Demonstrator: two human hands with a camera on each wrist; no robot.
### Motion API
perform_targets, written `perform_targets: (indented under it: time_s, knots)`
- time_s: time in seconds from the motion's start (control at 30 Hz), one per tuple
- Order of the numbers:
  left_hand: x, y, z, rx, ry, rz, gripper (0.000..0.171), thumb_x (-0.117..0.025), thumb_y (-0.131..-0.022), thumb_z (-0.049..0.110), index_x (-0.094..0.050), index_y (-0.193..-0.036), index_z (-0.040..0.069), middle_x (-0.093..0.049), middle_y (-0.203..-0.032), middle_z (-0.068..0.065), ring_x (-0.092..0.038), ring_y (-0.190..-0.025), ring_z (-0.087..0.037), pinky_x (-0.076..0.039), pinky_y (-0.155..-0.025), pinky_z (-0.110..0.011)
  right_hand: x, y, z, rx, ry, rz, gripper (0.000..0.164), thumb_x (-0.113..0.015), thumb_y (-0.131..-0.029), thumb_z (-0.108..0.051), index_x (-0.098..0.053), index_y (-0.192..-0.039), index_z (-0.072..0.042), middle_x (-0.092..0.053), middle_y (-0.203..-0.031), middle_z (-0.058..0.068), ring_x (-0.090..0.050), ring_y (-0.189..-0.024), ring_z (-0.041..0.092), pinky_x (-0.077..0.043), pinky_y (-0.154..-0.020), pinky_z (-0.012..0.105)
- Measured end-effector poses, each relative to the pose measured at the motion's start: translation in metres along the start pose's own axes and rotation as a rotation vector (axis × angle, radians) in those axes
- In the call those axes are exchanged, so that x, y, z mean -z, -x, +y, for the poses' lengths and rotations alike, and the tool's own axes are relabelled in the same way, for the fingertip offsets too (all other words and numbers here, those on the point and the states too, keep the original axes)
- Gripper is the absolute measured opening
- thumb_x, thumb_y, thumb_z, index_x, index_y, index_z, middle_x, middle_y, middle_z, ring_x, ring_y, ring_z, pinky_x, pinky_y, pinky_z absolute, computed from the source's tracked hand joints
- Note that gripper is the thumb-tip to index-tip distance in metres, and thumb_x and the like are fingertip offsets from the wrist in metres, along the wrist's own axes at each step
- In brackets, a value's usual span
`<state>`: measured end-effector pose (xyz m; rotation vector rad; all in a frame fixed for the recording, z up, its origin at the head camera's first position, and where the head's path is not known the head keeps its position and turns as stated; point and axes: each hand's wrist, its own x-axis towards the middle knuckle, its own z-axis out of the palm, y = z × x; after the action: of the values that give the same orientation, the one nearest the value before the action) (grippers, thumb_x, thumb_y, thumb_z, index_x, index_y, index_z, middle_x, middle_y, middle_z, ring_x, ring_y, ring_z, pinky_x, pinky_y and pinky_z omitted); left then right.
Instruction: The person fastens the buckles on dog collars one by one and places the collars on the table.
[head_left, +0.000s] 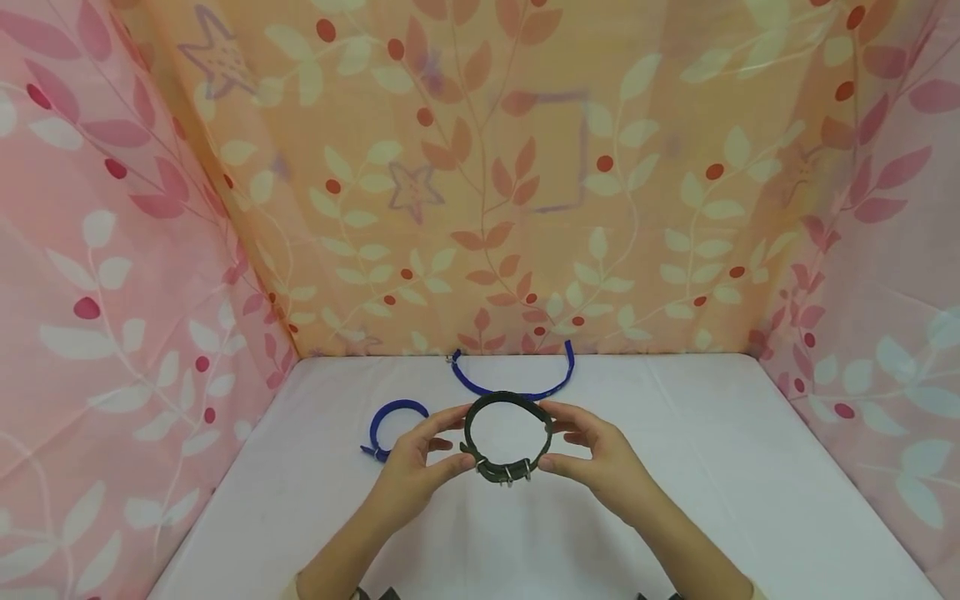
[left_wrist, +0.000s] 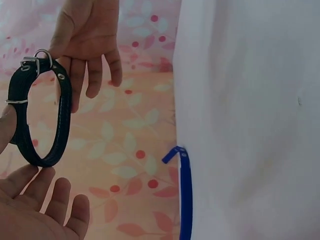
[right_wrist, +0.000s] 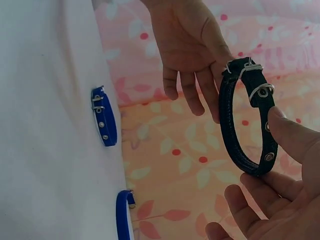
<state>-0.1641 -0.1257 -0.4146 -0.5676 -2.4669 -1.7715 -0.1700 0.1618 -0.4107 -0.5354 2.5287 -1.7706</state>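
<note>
A black collar [head_left: 513,472] with metal buckle, rings and eyelets is fastened into a loop and held up above the table. My left hand [head_left: 412,467] pinches its left side between thumb and fingers; my right hand [head_left: 600,467] pinches the right side. The buckle lies at the near side of the loop in the head view. In the left wrist view the black collar [left_wrist: 65,115] stands nearly upright, thumb against its band. Eyelets show along the black collar [right_wrist: 230,125] in the right wrist view.
Behind my left hand lies a blue collar [head_left: 375,429], closed into a loop. Another blue collar [head_left: 472,385] lies unfastened at the back of the white table [head_left: 300,517], curved with ends toward the rear. Patterned cloth walls [head_left: 480,208] enclose the back and both sides.
</note>
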Motion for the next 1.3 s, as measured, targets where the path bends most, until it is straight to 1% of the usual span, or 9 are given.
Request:
perform_targets:
  time_s: [0.13,0.33,0.5,0.6,0.8,0.97,1.03,1.23,1.3]
  knots:
    - [0.005,-0.003,-0.008,0.050,-0.011,-0.008,0.058,-0.082,-0.087,0.031,-0.061,-0.141,0.031,-0.064,-0.136,0.012,-0.056,-0.129,-0.013,-0.049,-0.105,-0.045,-0.007,-0.006,0.006,0.001,-0.020,-0.013,0.067,-0.088,-0.081,-0.027,-0.060,-0.142,-0.022,-0.068,-0.128,-0.003,-0.059,-0.123,0.023,-0.042,-0.110,0.056]
    - [0.010,-0.007,-0.019,0.086,-0.013,-0.012,0.060,-0.084,-0.085,0.034,-0.060,-0.140,0.035,-0.066,-0.132,0.009,-0.057,-0.129,-0.021,-0.049,-0.105,-0.049,-0.018,-0.014,0.013,-0.045,-0.015,0.020,0.063,-0.088,-0.082,-0.026,-0.062,-0.139,-0.023,-0.070,-0.121,-0.003,-0.061,-0.120,0.021,-0.044,-0.109,0.053]
    - [0.011,-0.008,-0.025,0.121,-0.023,-0.012,0.062,-0.086,-0.083,0.034,-0.061,-0.140,0.037,-0.066,-0.130,0.007,-0.059,-0.123,-0.021,-0.050,-0.100,-0.045,-0.024,-0.017,0.019,-0.043,-0.020,0.025,0.061,-0.087,-0.083,-0.027,-0.062,-0.139,-0.019,-0.070,-0.122,-0.001,-0.062,-0.119,0.021,-0.044,-0.108,0.054]
    - [0.012,-0.009,-0.027,0.121,-0.040,-0.027,0.065,-0.087,-0.082,0.035,-0.060,-0.141,0.035,-0.066,-0.131,0.007,-0.058,-0.123,-0.019,-0.049,-0.100,-0.044,-0.026,-0.019,0.023,-0.039,-0.017,0.030,0.061,-0.087,-0.083,-0.029,-0.063,-0.139,-0.019,-0.071,-0.122,-0.001,-0.062,-0.118,0.021,-0.044,-0.108,0.055]
    - [0.015,-0.014,-0.034,0.085,-0.104,-0.085,0.073,-0.088,-0.080,0.038,-0.056,-0.146,0.034,-0.063,-0.138,0.007,-0.054,-0.129,-0.019,-0.048,-0.102,-0.045,-0.029,-0.027,0.036,-0.057,-0.007,0.042,0.063,-0.087,-0.083,-0.031,-0.062,-0.139,-0.020,-0.070,-0.126,-0.003,-0.062,-0.120,0.020,-0.044,-0.107,0.054]
    - [0.016,-0.022,-0.044,0.099,-0.151,-0.121,0.078,-0.089,-0.078,0.042,-0.053,-0.147,0.038,-0.060,-0.142,0.005,-0.053,-0.129,-0.023,-0.047,-0.103,-0.054,-0.033,-0.034,0.044,-0.059,0.017,0.060,0.065,-0.088,-0.082,-0.031,-0.062,-0.140,-0.019,-0.070,-0.126,-0.002,-0.062,-0.119,0.021,-0.045,-0.106,0.055]
    - [0.017,-0.025,-0.049,0.106,-0.162,-0.125,0.079,-0.089,-0.078,0.044,-0.052,-0.147,0.039,-0.059,-0.142,0.006,-0.053,-0.130,-0.025,-0.047,-0.103,-0.056,-0.035,-0.037,0.047,-0.060,0.020,0.067,0.066,-0.088,-0.081,-0.031,-0.062,-0.140,-0.019,-0.070,-0.125,-0.003,-0.062,-0.118,0.020,-0.044,-0.106,0.055]
    - [0.016,-0.035,-0.058,0.095,-0.175,-0.124,0.080,-0.090,-0.077,0.041,-0.053,-0.148,0.031,-0.060,-0.141,0.003,-0.052,-0.131,-0.024,-0.046,-0.105,-0.054,-0.039,-0.046,0.056,-0.062,0.004,0.067,0.066,-0.088,-0.081,-0.029,-0.061,-0.141,-0.019,-0.069,-0.127,-0.003,-0.062,-0.118,0.019,-0.044,-0.106,0.055]
    - [0.015,-0.038,-0.061,0.107,-0.183,-0.122,0.082,-0.090,-0.076,0.043,-0.053,-0.148,0.031,-0.060,-0.142,0.001,-0.053,-0.130,-0.024,-0.046,-0.105,-0.055,-0.039,-0.049,0.060,-0.069,0.000,0.066,0.066,-0.088,-0.082,-0.028,-0.061,-0.141,-0.019,-0.069,-0.128,-0.003,-0.062,-0.119,0.020,-0.045,-0.106,0.053]
